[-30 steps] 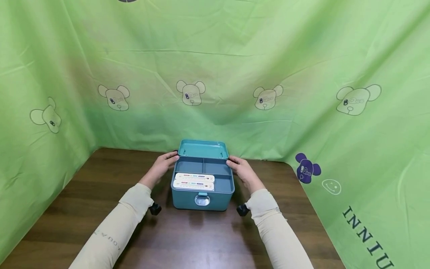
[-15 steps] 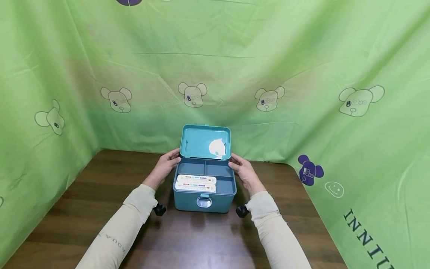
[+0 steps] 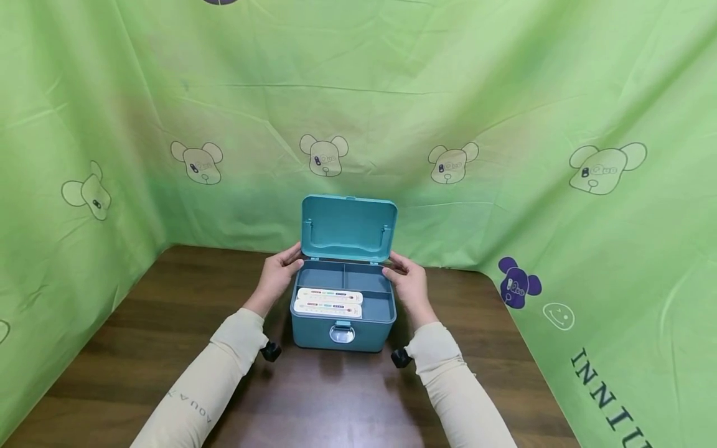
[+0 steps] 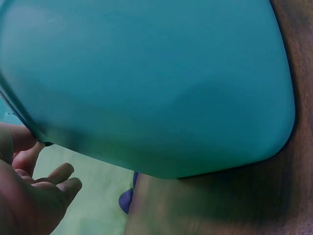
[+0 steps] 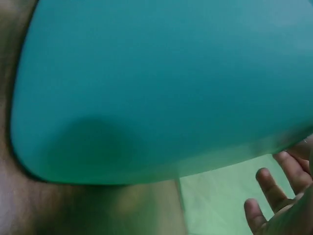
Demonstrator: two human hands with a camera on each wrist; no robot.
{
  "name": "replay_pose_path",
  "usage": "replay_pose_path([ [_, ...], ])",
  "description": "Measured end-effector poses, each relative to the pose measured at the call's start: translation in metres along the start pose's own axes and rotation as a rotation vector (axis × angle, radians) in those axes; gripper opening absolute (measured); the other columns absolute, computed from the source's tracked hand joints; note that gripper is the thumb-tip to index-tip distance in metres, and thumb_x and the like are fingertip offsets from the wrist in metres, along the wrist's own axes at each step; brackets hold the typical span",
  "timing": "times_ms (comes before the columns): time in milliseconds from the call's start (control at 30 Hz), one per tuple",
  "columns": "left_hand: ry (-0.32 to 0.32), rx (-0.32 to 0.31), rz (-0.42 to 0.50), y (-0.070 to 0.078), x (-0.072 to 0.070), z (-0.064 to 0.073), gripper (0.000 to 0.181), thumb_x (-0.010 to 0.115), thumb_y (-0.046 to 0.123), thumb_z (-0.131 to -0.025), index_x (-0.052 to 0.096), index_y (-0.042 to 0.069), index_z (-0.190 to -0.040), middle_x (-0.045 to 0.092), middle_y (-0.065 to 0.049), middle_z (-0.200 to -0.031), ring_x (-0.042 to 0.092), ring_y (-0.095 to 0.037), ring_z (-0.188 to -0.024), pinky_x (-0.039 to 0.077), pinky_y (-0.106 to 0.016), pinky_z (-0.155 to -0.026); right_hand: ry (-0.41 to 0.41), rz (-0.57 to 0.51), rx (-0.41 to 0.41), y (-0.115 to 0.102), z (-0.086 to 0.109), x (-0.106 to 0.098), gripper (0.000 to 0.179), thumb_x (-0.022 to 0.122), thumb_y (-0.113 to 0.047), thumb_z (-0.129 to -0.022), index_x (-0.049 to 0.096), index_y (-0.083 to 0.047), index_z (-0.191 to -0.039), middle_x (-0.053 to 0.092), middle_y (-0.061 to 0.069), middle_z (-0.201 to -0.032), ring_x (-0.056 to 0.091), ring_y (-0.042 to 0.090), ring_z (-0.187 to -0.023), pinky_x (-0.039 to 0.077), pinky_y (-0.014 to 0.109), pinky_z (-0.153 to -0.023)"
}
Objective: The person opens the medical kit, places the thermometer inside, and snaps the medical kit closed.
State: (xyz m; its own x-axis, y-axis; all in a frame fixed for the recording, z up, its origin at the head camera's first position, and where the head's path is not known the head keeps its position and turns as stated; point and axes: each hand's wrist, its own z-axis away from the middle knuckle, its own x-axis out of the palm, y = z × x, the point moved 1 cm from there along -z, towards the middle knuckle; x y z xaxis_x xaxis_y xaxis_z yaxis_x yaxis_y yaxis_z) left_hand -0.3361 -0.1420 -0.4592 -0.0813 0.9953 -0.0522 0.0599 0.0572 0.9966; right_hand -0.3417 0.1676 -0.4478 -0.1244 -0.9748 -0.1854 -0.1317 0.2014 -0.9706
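A teal storage box (image 3: 313, 336) stands on the table with its hinged lid (image 3: 348, 224) raised nearly upright at the back. Inside is a divided tray (image 3: 366, 280). Two slim white cases (image 3: 329, 296) with coloured print lie side by side in its front left part. My left hand (image 3: 274, 277) is at the back left corner, thumb at the rim and fingertips at the lid's lower edge. Opposite it, my right hand (image 3: 411, 286) touches the back right corner in the same way. Both wrist views show loosely spread fingers (image 5: 266, 186) beside the box's side wall (image 4: 146, 73).
The box rests on a brown wooden table (image 3: 196, 298). Behind and beside it hangs a green cloth (image 3: 392, 112) with printed bear heads, close behind the lid. A clear latch (image 3: 342, 333) sits on the box's front. Black wrist mounts (image 3: 271, 351) hang under both sleeves.
The lid has swung up from leaning far back to nearly upright, with my fingers at its lower edge. The box and the white cases keep their places.
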Motion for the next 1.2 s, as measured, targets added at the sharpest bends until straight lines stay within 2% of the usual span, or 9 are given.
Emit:
replay_pose_path([
  [133, 0.042, 0.035, 0.005, 0.001, 0.001, 0.002, 0.047, 0.064, 0.006, -0.101, 0.056, 0.011, -0.146, 0.059, -0.011, -0.145, 0.054, -0.023, -0.138, 0.046, -0.041, -0.113, 0.049, 0.028, -0.032, 0.002, 0.001, 0.001, 0.047, 0.076, -0.004, -0.091, 0.066, -0.006, -0.137, 0.067, 0.017, -0.133, 0.066, 0.031, -0.121, 0.055, 0.043, -0.101],
  [267, 0.070, 0.052, 0.009, 0.001, 0.002, 0.002, 0.045, 0.067, 0.004, -0.099, 0.060, 0.009, -0.143, 0.062, -0.013, -0.141, 0.059, -0.024, -0.133, 0.049, -0.041, -0.109, 0.062, 0.065, -0.047, 0.005, 0.000, 0.000, 0.046, 0.078, -0.007, -0.091, 0.067, -0.007, -0.136, 0.069, 0.015, -0.130, 0.067, 0.028, -0.118, 0.056, 0.043, -0.100],
  [467, 0.065, 0.065, -0.008, 0.004, -0.003, 0.005, 0.044, 0.071, 0.003, -0.096, 0.063, 0.007, -0.139, 0.066, -0.014, -0.136, 0.063, -0.027, -0.128, 0.052, -0.041, -0.106, 0.037, 0.076, -0.090, 0.006, 0.003, -0.003, 0.046, 0.079, -0.017, -0.092, 0.067, -0.006, -0.135, 0.069, 0.016, -0.129, 0.065, 0.026, -0.117, 0.056, 0.026, -0.091],
  [600, -0.005, 0.052, -0.042, 0.004, -0.010, 0.006, 0.048, 0.074, 0.016, -0.096, 0.061, 0.009, -0.142, 0.064, -0.013, -0.139, 0.061, -0.027, -0.131, 0.051, -0.043, -0.108, -0.002, 0.025, -0.101, 0.006, 0.007, -0.009, 0.048, 0.074, -0.030, -0.096, 0.066, -0.005, -0.136, 0.067, 0.016, -0.133, 0.062, 0.021, -0.117, 0.053, 0.020, -0.091],
  [700, -0.062, 0.030, -0.089, 0.008, -0.016, 0.009, 0.057, 0.073, 0.037, -0.096, 0.058, 0.012, -0.146, 0.060, -0.009, -0.145, 0.054, -0.026, -0.138, 0.046, -0.045, -0.113, -0.049, 0.018, -0.101, 0.001, 0.007, -0.016, 0.049, 0.067, -0.034, -0.101, 0.063, -0.004, -0.139, 0.064, 0.016, -0.139, 0.058, 0.023, -0.125, 0.049, 0.031, -0.104],
  [833, -0.122, 0.034, -0.120, 0.017, -0.023, 0.016, 0.065, 0.064, 0.056, -0.097, 0.062, 0.010, -0.143, 0.058, -0.010, -0.148, 0.049, -0.030, -0.143, 0.039, -0.052, -0.118, -0.148, 0.079, -0.120, -0.007, 0.009, -0.025, 0.051, 0.054, -0.036, -0.108, 0.059, 0.001, -0.141, 0.061, 0.023, -0.141, 0.054, 0.036, -0.135, 0.040, 0.049, -0.116],
  [1033, -0.235, 0.048, -0.129, 0.033, -0.029, 0.021, 0.076, 0.044, 0.065, -0.102, 0.058, 0.003, -0.144, 0.057, -0.017, -0.147, 0.048, -0.035, -0.143, 0.033, -0.056, -0.120, -0.295, 0.192, -0.155, -0.028, 0.015, -0.035, 0.069, 0.028, -0.048, -0.112, 0.052, 0.008, -0.144, 0.055, 0.030, -0.144, 0.047, 0.046, -0.138, 0.035, 0.062, -0.116],
  [1100, -0.272, 0.050, -0.148, 0.038, -0.030, 0.023, 0.078, 0.038, 0.065, -0.104, 0.053, 0.002, -0.148, 0.055, -0.019, -0.149, 0.046, -0.036, -0.144, 0.033, -0.057, -0.120, -0.326, 0.215, -0.151, -0.033, 0.017, -0.037, 0.072, 0.024, -0.050, -0.112, 0.052, 0.008, -0.145, 0.055, 0.029, -0.145, 0.047, 0.046, -0.139, 0.034, 0.063, -0.116],
  [1200, -0.316, 0.035, -0.178, 0.043, -0.032, 0.024, 0.078, 0.032, 0.065, -0.105, 0.049, 0.004, -0.152, 0.052, -0.019, -0.152, 0.044, -0.036, -0.145, 0.033, -0.058, -0.120, -0.355, 0.214, -0.117, -0.038, 0.019, -0.038, 0.070, 0.030, -0.051, -0.111, 0.053, 0.007, -0.144, 0.055, 0.028, -0.145, 0.046, 0.045, -0.140, 0.032, 0.062, -0.118],
])
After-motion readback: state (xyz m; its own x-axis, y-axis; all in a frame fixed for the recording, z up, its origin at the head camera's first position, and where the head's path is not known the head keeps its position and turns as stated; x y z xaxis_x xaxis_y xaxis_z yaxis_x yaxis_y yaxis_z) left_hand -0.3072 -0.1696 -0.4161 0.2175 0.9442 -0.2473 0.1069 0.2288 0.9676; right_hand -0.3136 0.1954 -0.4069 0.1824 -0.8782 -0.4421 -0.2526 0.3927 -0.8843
